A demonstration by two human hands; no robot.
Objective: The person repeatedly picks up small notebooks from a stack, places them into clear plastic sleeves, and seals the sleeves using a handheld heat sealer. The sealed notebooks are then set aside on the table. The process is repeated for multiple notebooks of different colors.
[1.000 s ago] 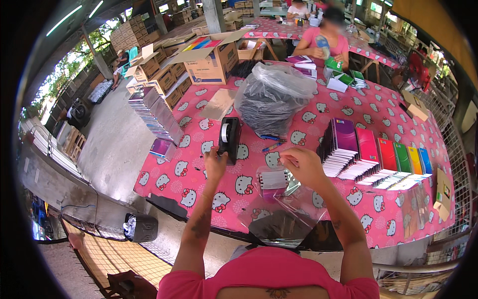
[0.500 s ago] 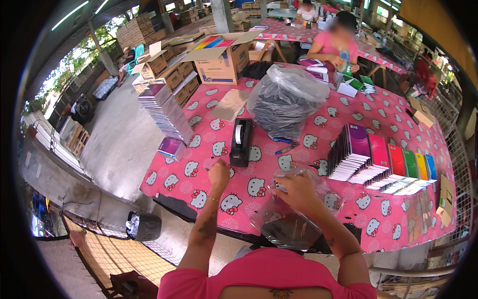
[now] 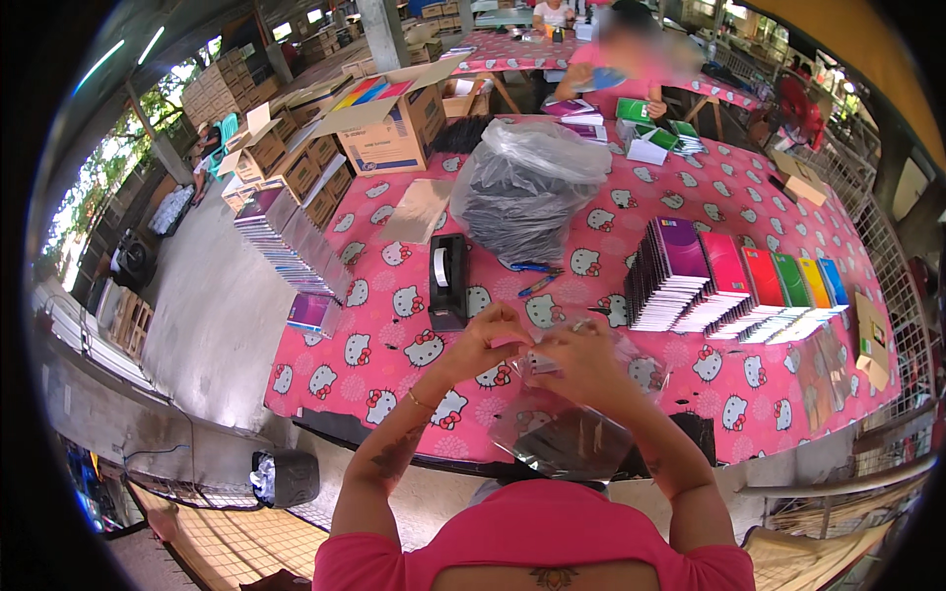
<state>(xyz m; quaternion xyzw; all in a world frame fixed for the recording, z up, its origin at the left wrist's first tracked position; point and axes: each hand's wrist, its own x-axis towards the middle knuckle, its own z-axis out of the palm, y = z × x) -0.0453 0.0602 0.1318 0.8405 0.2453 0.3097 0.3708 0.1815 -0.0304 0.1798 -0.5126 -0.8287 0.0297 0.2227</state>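
Observation:
My left hand [image 3: 490, 345] is up against the right one, its fingertips pinched together; whatever is between them is too small to make out. A clear plastic bag [image 3: 562, 443] lies at the table's near edge, and my right hand [image 3: 581, 366] grips its upper part. Just beyond my left hand stands a black tape dispenser [image 3: 448, 286] with a pale roll. Blue pens [image 3: 538, 279] lie past my hands, in front of a large clear bag [image 3: 527, 187] full of dark, thin items.
Rows of spiral notebooks [image 3: 685, 271] in several colours stand at the right. A tall stack of notebooks [image 3: 286, 241] rises at the left edge, near an open cardboard box [image 3: 384, 133]. Across the pink patterned table [image 3: 394, 330], a co-worker [image 3: 626, 69] handles notebooks.
My left hand has moved right, from in front of the tape dispenser to my right hand. The right hand stays on the plastic bag. The view has shifted slightly.

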